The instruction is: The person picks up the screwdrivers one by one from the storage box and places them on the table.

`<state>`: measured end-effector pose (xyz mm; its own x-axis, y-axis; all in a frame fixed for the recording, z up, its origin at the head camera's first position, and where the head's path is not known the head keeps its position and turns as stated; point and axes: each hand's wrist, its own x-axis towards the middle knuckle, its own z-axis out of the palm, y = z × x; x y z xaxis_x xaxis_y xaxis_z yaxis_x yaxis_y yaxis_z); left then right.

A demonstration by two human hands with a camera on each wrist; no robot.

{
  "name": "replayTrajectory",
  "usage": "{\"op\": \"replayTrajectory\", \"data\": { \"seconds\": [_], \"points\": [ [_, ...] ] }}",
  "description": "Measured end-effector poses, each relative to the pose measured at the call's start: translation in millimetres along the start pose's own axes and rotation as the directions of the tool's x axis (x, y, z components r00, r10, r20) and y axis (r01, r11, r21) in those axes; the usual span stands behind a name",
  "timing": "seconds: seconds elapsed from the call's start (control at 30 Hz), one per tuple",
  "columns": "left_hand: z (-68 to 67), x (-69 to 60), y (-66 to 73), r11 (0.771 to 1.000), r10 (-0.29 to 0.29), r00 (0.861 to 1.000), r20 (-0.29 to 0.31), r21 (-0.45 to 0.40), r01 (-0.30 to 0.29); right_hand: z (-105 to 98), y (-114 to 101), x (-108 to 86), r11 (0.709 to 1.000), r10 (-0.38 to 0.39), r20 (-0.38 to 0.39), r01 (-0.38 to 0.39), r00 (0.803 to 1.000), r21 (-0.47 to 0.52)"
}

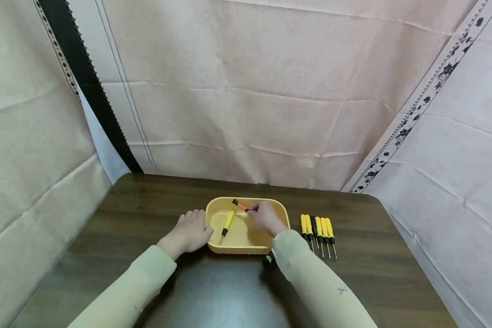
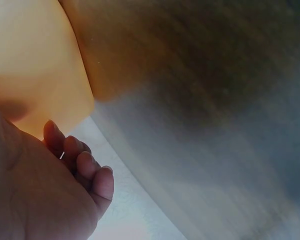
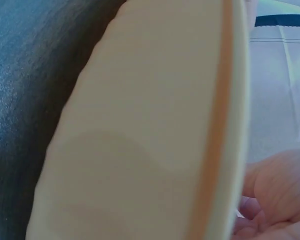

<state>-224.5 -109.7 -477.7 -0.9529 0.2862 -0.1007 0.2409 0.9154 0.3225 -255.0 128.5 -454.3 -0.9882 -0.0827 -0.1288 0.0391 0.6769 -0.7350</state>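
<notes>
A shallow yellow tray [image 1: 239, 250] sits on the table. My left hand [image 1: 190, 231] is against its left side, thumb at the rim and fingers extended along the outside. In the left wrist view, that hand [image 2: 50, 185] has slightly bent fingers beside the tray wall [image 2: 40, 60]. Over the tray's right half, my right hand [image 1: 266, 217] pinches a slim orange-and-black tool [image 1: 240, 205], its other end hidden by the fingers. A yellow-handled screwdriver [image 1: 228, 222] lies inside the tray. The right wrist view shows the tray wall [image 3: 135, 100] covering part of my right hand [image 3: 282, 195].
Right of the tray, several screwdrivers [image 1: 319, 226] lie in a row, mostly yellow-handled, one black. A dark object [image 1: 269, 260] is partly hidden beneath the right sleeve at the tray's front. Cloth [image 1: 246, 114] hangs behind the brown table [image 1: 156, 205].
</notes>
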Motion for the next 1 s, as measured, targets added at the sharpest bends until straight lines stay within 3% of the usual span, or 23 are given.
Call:
{"op": "replayTrajectory", "data": {
  "seconds": [0.3, 0.5, 0.8, 1.0],
  "points": [
    [-0.6, -1.3, -0.5, 1.0, 0.017, 1.0, 0.008, -0.017, -0.017, 0.3, 4.0, -1.1, 0.996, -0.018, 0.007, 0.017, 1.0, 0.084],
    [0.9, -1.5, -1.4, 1.0, 0.006, 1.0, 0.024, -0.009, -0.006, -2.9, 6.4, -2.5, 0.995, -0.021, 0.051, 0.016, 0.998, 0.099],
    [3.5, -1.9, -1.7, 1.0, 0.008, 1.0, 0.014, -0.017, -0.007, -14.6, 8.7, -5.5, 0.981, 0.047, 0.153, -0.075, 0.987, 0.179],
    [2.0, -3.3, -1.5, 0.999, 0.022, 1.0, 0.001, -0.026, -0.022, -18.1, 12.9, 0.2, 0.94, 0.084, 0.169, -0.134, 0.982, 0.315]
  ]
}}
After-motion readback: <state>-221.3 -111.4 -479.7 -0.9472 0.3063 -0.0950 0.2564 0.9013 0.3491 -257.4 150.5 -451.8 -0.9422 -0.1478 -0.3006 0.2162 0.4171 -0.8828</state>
